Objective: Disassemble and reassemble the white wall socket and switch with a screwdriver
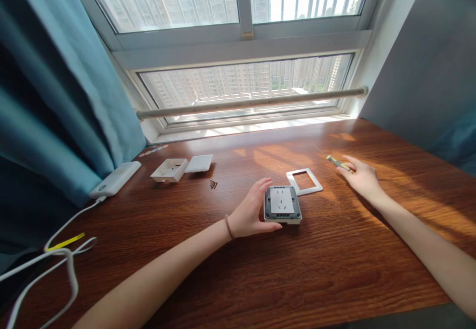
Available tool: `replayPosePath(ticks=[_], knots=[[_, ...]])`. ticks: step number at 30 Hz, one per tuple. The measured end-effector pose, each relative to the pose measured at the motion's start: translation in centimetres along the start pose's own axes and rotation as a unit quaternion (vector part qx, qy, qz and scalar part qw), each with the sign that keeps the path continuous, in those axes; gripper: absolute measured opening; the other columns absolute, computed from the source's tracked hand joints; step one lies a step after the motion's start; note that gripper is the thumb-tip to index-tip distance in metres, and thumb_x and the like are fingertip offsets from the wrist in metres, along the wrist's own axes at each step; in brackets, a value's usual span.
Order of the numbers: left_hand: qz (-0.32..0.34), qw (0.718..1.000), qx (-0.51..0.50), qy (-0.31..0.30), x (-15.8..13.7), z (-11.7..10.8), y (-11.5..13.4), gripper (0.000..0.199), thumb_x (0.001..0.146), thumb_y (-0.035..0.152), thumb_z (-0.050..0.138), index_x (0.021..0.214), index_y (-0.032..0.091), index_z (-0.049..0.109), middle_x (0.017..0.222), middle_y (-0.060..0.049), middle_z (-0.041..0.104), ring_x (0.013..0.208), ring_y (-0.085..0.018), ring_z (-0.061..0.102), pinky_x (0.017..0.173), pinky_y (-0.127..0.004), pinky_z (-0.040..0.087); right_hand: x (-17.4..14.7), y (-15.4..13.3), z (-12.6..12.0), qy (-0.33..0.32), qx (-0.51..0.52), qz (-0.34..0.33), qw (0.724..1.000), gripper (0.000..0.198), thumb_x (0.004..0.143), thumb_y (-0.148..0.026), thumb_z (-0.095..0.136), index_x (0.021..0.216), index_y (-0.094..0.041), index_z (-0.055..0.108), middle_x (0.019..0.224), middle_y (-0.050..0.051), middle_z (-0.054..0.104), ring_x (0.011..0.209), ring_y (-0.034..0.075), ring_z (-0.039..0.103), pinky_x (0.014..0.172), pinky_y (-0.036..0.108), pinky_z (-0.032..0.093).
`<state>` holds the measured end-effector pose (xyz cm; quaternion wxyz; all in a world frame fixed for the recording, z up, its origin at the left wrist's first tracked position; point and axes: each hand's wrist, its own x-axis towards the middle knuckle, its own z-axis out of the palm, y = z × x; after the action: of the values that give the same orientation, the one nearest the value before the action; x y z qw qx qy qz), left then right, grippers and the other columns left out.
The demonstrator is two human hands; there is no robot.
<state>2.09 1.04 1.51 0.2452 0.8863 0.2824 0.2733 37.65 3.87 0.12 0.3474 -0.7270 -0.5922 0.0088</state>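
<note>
Left hand [253, 212] pinched socket unit [281, 202] by near and far edges, flat on desk [230, 269], probably so it wouldn't slide. Right hand [360, 176] pinched yellowish screwdriver-looking tool [335, 162], well off right. Frame [311, 189] lay just beside, leaving socket screw-holes reachable. Screws [213, 184] bunched, guess so none strayed.

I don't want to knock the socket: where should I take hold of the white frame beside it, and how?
Probably by the right rim of the white frame, coming from the right, with a finger in its opening. It lies flat on the table, and its left side sits close to the socket block, which the left hand holds.
</note>
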Motion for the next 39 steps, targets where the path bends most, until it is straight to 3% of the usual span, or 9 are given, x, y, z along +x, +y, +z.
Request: replayPosePath(ticks=[4,12,39], knots=[[-0.024,0.999,-0.033,-0.002,0.5,1.0,0.0,0.093,0.065,0.042,0.071,0.137,0.018,0.017,0.141,-0.017,0.026,0.132,-0.031,0.025,0.11,-0.047,0.024,0.6,1.5,0.6,-0.026,-0.052,-0.001,0.998,0.029,0.078,-0.031,0.049,0.097,-0.02,0.067,0.087,0.008,0.071,0.08,0.026,0.063,0.067,0.034,0.044],[-0.063,0.997,-0.037,0.017,-0.1,0.9,0.4,0.082,0.067,0.041,0.07,0.133,0.019,0.028,0.135,-0.015,0.036,0.126,-0.029,0.034,0.108,-0.046,0.029,0.4,2.5,2.0,-0.024,-0.097,0.003,0.995,0.027,0.076,-0.031,0.05,0.089,-0.015,0.067,0.088,0.012,0.067,0.081,0.025,0.061,0.07,0.033,0.042],[-0.044,0.998,-0.036,0.031,0.0,0.8,0.6,0.076,0.069,0.037,0.068,0.133,0.021,0.03,0.135,-0.014,0.038,0.128,-0.029,0.032,0.108,-0.047,0.027,0.4,3.1,2.2,-0.037,-0.114,0.03,0.992,0.023,0.07,-0.034,0.054,0.083,-0.019,0.064,0.083,0.009,0.064,0.077,0.024,0.059,0.068,0.033,0.041]])
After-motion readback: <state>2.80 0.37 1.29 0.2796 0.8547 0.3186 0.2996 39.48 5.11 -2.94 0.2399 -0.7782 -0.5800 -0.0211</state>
